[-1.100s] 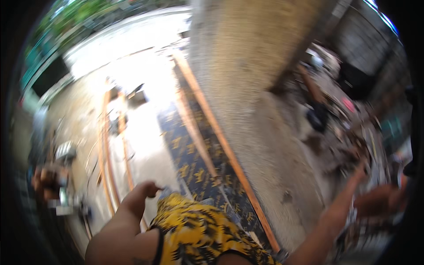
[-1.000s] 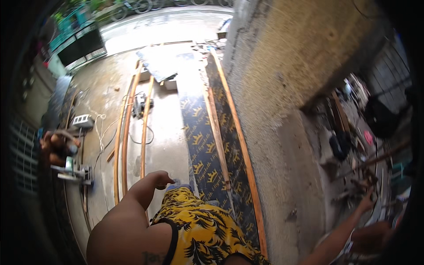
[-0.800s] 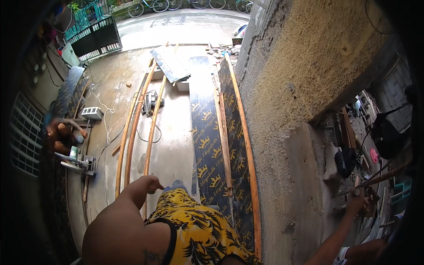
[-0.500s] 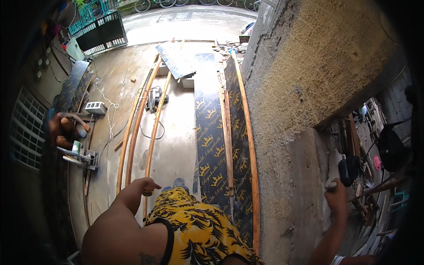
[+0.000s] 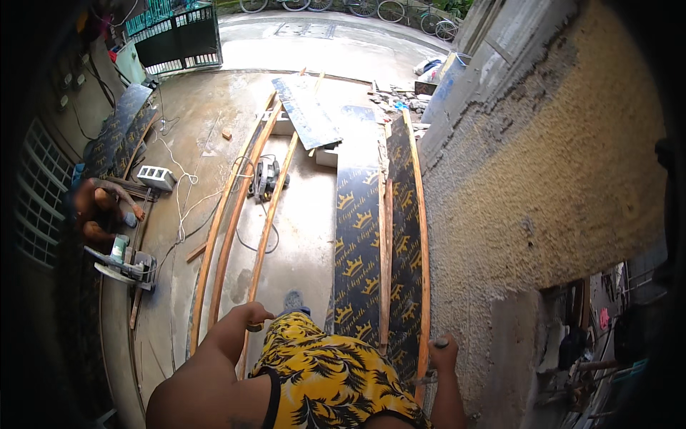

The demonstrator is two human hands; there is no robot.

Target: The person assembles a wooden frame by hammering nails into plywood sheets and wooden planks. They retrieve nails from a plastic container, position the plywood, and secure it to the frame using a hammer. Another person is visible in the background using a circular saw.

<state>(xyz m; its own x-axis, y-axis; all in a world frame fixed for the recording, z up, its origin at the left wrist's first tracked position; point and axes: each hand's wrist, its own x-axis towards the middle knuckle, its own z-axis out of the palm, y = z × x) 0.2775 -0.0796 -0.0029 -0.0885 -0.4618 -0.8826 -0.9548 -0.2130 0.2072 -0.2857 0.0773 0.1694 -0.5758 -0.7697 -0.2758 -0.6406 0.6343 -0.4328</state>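
Panels (image 5: 379, 236), two long dark printed sheets with pale wooden edging, lie on the concrete floor (image 5: 307, 236) right along the foot of the rough wall (image 5: 543, 186), their long axis running straight away from you toward the far gate (image 5: 179, 36). Your right hand (image 5: 443, 352) sits at their near end, touching the orange-edged outer strip and closed around something grey and narrow; you cannot tell from here what it is. Your left hand (image 5: 246, 314) is curled into a loose fist, holding nothing that shows, just beside the near ends of the thin wooden battens (image 5: 236, 229), which run parallel to the panels and well apart from them across bare floor. So the right hand is the nearer one to the panels; the left is nearer the battens. A circular saw (image 5: 266, 179) rests between battens farther out, and another person (image 5: 100, 211) crouches at far left beside a second saw (image 5: 128, 266). Compared with half a second ago, your right hand has come in from out by the clutter on the right to the panel end, while the left has barely shifted.
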